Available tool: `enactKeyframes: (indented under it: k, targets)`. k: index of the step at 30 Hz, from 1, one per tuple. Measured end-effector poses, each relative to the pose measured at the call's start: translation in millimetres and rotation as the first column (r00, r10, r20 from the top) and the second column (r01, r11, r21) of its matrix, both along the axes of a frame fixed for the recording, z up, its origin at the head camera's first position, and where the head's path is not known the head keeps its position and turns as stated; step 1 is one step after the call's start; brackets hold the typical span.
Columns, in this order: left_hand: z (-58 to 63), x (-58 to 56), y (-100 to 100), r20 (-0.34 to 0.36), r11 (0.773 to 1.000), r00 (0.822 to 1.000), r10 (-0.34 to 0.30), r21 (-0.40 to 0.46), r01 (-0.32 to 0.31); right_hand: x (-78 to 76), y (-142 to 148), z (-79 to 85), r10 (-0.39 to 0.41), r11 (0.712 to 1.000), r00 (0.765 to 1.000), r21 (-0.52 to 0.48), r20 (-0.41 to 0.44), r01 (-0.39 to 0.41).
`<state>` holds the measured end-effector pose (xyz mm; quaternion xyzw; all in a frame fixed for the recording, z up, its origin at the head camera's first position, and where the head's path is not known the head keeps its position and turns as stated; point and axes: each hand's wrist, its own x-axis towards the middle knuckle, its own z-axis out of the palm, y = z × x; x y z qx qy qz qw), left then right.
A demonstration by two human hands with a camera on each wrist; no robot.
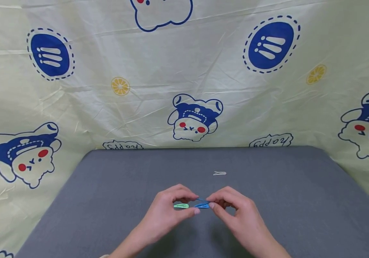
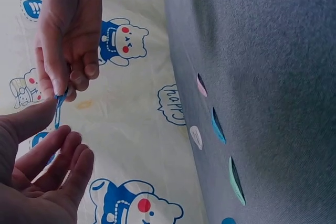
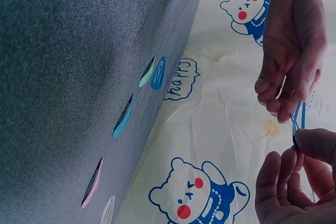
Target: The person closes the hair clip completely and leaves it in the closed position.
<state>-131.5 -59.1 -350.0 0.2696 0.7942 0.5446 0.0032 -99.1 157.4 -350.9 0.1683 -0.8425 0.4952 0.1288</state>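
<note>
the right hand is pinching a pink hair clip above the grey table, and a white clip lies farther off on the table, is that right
Not quite: the right wrist view shows that the hair clip is blue, not pink. The right hand is pinching it above the grey table, and a white clip lies farther off on the table.

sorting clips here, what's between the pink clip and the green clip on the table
A blue clip lies between the pink clip and the green clip; the right wrist view shows it.
</note>
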Motion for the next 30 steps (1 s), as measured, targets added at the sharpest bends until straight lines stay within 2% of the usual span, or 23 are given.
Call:
enactKeyframes:
  k: [9, 19, 22, 26, 30]
  targets:
    - [-1.9, 2.9, 2.4, -0.069, 1.000, 0.998, 0.005, 0.021, -0.003, 2.8, -1.0, 0.7, -0.012, 1.000, 1.000, 0.005, -0.017, 0.012]
    - [-2.8, 5.6, 4.8, -0.065, 0.998, 0.998, 0.027, 0.063, -0.022, 5.6, -2.9, 1.0, -0.012, 1.000, 1.000, -0.011, -0.022, 0.012]
    - [-3.4, 6.1, 5.0, -0.056, 0.996, 0.998, 0.024, 0.088, -0.019, 5.4, -2.7, -0.3, -0.008, 1.000, 1.000, -0.014, -0.027, 0.007]
    - [-5.7, 6.8, 6.1, -0.054, 0.988, 0.998, 0.026, 0.153, -0.017, 3.9, -2.0, -3.9, 0.021, 1.000, 0.996, -0.021, -0.089, -0.023]
    - [-9.3, 6.8, 8.2, -0.096, 0.975, 0.995, 0.042, 0.221, -0.020, 2.3, -3.0, -7.5, 0.024, 0.998, 0.992, -0.049, -0.126, -0.030]
